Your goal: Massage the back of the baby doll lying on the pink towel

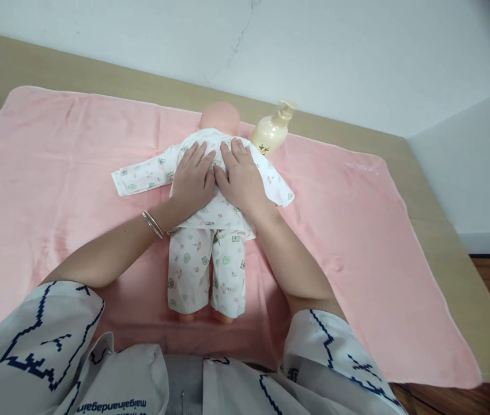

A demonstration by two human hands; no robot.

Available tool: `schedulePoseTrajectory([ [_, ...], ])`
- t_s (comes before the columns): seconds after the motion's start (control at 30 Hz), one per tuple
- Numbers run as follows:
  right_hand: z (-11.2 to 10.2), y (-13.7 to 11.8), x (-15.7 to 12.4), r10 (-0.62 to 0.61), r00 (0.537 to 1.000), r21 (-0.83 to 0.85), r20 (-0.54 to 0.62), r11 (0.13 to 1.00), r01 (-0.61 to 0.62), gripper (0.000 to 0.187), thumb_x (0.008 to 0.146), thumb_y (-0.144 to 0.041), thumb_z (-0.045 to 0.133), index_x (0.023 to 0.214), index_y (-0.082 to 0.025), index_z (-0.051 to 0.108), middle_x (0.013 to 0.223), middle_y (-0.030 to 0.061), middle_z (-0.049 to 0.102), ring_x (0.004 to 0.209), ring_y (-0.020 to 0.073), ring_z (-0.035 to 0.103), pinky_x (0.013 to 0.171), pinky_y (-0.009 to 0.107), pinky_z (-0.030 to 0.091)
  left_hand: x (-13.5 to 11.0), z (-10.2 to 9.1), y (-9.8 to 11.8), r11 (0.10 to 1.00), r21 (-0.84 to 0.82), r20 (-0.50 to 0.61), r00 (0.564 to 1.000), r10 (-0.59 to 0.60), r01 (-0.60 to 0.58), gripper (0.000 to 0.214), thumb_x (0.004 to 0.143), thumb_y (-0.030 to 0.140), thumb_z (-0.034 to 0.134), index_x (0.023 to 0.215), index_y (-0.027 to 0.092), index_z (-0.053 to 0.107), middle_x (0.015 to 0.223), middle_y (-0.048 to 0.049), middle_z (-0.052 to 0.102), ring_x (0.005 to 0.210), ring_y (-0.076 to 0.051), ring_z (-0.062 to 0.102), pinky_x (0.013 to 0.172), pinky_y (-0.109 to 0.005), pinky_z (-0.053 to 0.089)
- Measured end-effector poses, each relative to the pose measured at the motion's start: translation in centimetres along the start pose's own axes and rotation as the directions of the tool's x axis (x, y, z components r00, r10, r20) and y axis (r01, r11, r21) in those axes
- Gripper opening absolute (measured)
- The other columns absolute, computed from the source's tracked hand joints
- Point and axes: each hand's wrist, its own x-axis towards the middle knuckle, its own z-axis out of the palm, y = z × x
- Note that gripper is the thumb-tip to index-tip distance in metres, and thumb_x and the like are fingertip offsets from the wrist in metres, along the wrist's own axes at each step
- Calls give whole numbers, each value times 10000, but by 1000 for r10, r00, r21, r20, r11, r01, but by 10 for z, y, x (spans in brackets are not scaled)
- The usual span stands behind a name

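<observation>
Right up close, here's the wearer's pale shirt (pixel 128 374), navy jagged lines running across it and lettering reading upside down from this view. Just beyond, the doll's two feet (pixel 222 316) peep out of white printed trousers (pixel 189 268), legs side by side and pointing back at the wearer. Both forearms reach in from either side, a silvery bangle (pixel 153 225) circling the left wrist.

And there's the centre of the action: the doll (pixel 214 218) lies stretched out in the middle of the pink blanket (pixel 349 242), in a matching white printed top. The left hand (pixel 193 177) is open, palm down, fingers extended on that top; the right hand (pixel 244 177) mirrors it, open and flat just beside, thumbs close together. Neither is gripping anything! The sleeves fan out left and right.

Farther on comes the doll's smooth, rounded head (pixel 220 117), and near the right-hand shoulder a cream pump bottle (pixel 268 134), its base partly hidden behind the sleeve. Past the blanket's edge shows the wooden worktop (pixel 426 213), then the white wall (pixel 335 57), a thin crack (pixel 240 40) running up it.
</observation>
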Motion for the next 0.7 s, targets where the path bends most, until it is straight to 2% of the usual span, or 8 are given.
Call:
schedulePoseTrajectory([
  [0.13,-8,-25,-18,76,996,-91,-37,993,-79,542,1034,-262,314,1480,7,465,1535,250,495,1478,331,432,1231,516,338,-1,-5,4,992,36,-15,993,121,-120,328,985,292,401,1180,214,653,1355,-88,670,1374,-254,551,1199,-499,420],
  [0.27,-14,-33,-26,137,990,-73,-24,988,-138,509,1028,-237,327,1456,-34,512,1505,235,537,1441,334,485,1163,513,431,-4,-8,9,994,56,-88,991,103,-99,273,955,258,434,1062,221,682,1174,-79,734,1193,-242,651,1087,-467,517],
  [0.33,-13,-27,-21,154,988,-15,11,988,-154,534,1023,-289,351,1491,-60,470,1557,226,477,1476,347,431,1168,554,414,-5,-8,10,998,50,-92,995,46,-42,284,958,269,442,1105,206,677,1214,-103,712,1213,-255,631,1096,-477,504],
  [0.5,-1,-2,-1,79,994,80,78,993,-85,668,1012,-388,365,1596,-86,246,1697,199,196,1591,345,137,1257,607,215,-3,-1,4,996,12,-41,995,-89,89,418,1013,379,400,1369,225,555,1518,-105,527,1478,-292,410,1256,-550,310],
  [0.7,6,3,2,58,997,66,59,996,-61,657,1021,-397,314,1597,-92,231,1700,192,187,1594,337,118,1262,609,178,-2,5,-4,998,2,-42,997,-70,70,454,1027,431,376,1399,229,540,1543,-96,505,1502,-292,382,1273,-545,282],
])
